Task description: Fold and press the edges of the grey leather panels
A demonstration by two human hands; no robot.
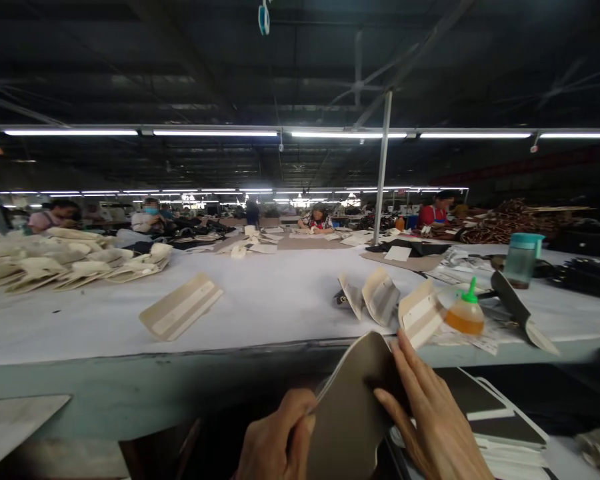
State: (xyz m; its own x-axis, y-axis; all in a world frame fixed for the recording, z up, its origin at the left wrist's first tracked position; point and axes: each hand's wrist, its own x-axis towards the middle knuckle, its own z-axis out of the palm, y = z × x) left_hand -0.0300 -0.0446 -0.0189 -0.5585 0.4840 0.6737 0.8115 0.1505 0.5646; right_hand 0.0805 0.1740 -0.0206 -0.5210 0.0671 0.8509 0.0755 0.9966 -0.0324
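Observation:
My left hand (280, 433) pinches the left edge of a curved grey-brown panel (345, 413) with a pale rim, held upright in front of the table edge. On the panel's right side lies my right hand (430, 407), its thumb against the inner face and its fingers stretched along the outer edge. Just beyond, a bent cream piece with a grey band (421, 313) stands on the table, beside another curved cream piece (380, 297). Farther left a similar cream piece (181, 308) lies alone.
A squeeze bottle with amber liquid (466, 315) stands near a teal-lidded jug (521, 260). Cream pieces (70, 257) are heaped at left on the white tabletop (275, 293). Stacked dark, white-edged panels (510, 427) sit low at right. Several people work at the far tables.

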